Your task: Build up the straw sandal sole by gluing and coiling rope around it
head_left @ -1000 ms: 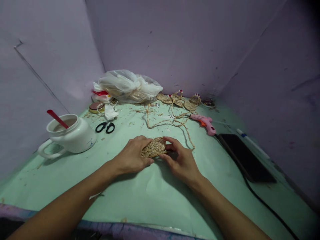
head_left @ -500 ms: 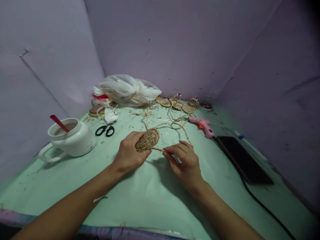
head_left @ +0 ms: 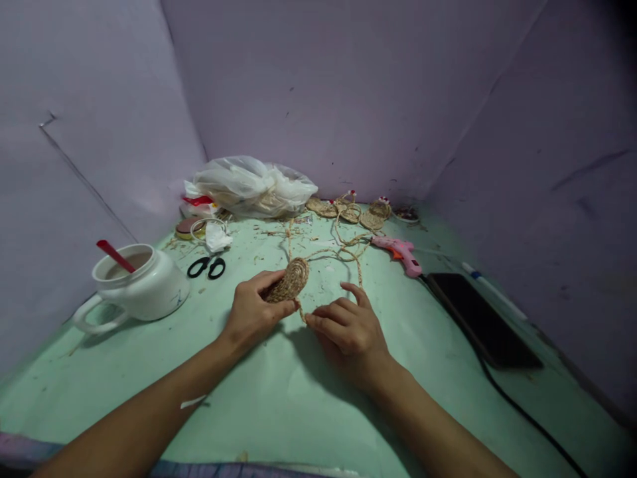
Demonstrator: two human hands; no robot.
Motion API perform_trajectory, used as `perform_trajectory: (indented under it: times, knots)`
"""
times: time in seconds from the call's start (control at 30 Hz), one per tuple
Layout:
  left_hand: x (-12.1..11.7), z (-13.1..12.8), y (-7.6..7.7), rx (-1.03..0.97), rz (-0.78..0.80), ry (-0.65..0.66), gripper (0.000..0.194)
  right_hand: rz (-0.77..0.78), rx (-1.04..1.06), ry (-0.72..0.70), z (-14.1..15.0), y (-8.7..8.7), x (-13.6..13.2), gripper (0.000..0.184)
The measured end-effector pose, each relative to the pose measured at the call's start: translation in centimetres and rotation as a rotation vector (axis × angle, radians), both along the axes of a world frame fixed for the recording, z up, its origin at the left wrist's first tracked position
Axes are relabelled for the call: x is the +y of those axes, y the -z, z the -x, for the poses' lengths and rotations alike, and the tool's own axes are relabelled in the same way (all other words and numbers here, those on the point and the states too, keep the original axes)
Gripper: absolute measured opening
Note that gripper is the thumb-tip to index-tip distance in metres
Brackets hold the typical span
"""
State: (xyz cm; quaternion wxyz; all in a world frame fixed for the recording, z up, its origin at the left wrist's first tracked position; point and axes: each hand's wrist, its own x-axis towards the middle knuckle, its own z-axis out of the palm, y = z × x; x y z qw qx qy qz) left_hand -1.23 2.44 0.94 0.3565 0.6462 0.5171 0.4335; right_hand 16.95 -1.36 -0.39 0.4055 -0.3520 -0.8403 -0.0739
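My left hand [head_left: 256, 309] is closed round a tan coiled oval of braided straw cord [head_left: 291, 280], tilted above the table. From the oval's lower right edge a short length of braided cord [head_left: 301, 311] runs down to my right hand [head_left: 351, 332]. Its thumb and fingertips pinch that cord, while one finger stands out from the rest. More of the cord [head_left: 359, 269] trails in loops over the table behind my right hand. How the cord passes inside the right palm is hidden.
A white mug [head_left: 144, 292] with a red stick stands left, near black-handled scissors [head_left: 206, 267]. A pink glue gun [head_left: 401, 253] and a black phone [head_left: 482, 318] lie right. Behind are a plastic bag [head_left: 253, 189] and several coiled straw pieces [head_left: 375, 216].
My right hand has moved left and slightly down with the cord, nearer the oval. The cord between the hands now bends downward. The oval has tilted more upright.
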Motion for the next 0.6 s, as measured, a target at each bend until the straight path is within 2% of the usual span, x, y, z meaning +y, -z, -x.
perform_trajectory:
  times: [0.1,0.17,0.23,0.3,0.37,0.5,0.6]
  knots:
    - [0.0,0.0,-0.1,0.048,-0.036,0.012,0.053,0.149,0.069,-0.061,-0.1,-0.2,-0.2,0.011]
    - [-0.2,0.1,-0.1,0.099,-0.130,0.004,0.052,0.313,0.213,-0.105,-0.3,-0.4,-0.3,0.018]
    - [-0.5,0.2,0.0,0.140,-0.246,-0.001,0.050,0.498,0.437,-0.085,-0.6,-0.6,-0.2,0.030]
    - [-0.9,0.2,0.2,0.169,-0.372,-0.003,0.046,0.622,0.614,0.073,-1.5,-1.0,0.4,0.037]
    - [-1.1,0.2,0.4,0.194,-0.471,0.006,0.044,0.650,0.637,0.306,-3.3,-1.6,1.6,0.034]
    - [-1.3,0.1,0.8,0.214,-0.548,0.015,0.043,0.670,0.473,0.643,-9.5,-3.6,5.6,0.028]
    - [-1.2,0.0,1.0,0.210,-0.553,0.005,0.042,0.823,0.278,0.840,-13.7,-4.4,8.9,0.025]
